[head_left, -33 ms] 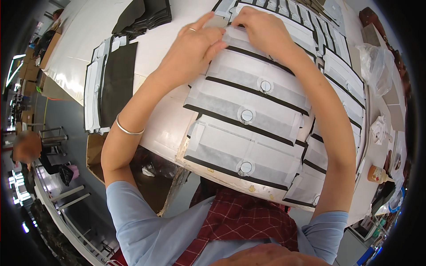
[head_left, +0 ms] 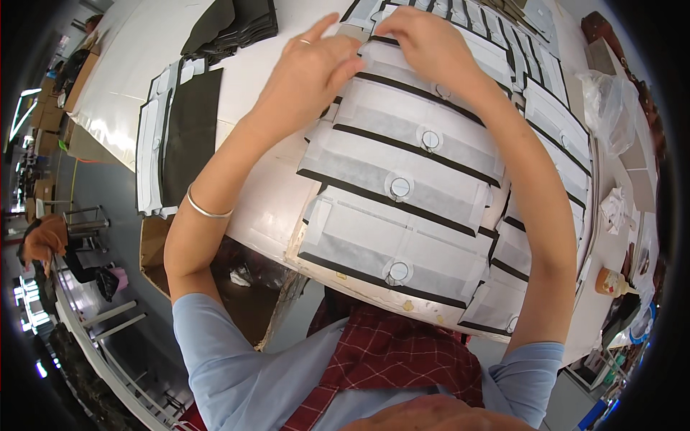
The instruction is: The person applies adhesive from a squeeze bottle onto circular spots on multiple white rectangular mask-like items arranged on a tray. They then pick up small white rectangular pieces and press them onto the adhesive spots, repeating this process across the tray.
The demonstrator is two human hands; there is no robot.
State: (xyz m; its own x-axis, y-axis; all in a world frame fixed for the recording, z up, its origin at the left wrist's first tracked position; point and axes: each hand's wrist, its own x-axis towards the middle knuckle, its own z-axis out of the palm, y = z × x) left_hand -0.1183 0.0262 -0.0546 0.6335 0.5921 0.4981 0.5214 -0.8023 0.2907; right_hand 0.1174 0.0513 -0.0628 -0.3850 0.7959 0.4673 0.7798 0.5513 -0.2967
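Several white fabric panels (head_left: 402, 237) with black edge strips and round metal snaps lie overlapping in a row on the white table (head_left: 266, 201). My left hand (head_left: 309, 79), a ring on one finger and a silver bangle (head_left: 205, 210) on the wrist, pinches the left edge of the farthest panel (head_left: 417, 108) in that row. Over the same panel's far edge, the fingers of my right hand (head_left: 424, 39) are curled. Both forearms reach across the nearer panels.
A second row of like panels (head_left: 553, 122) runs along the right. Black pieces (head_left: 237, 25) are stacked at the far edge, and black and white pieces (head_left: 180, 136) lie at the left. At the right are a clear plastic bag (head_left: 607, 100) and a small bottle (head_left: 611, 280). A person in orange (head_left: 44, 241) sits far left.
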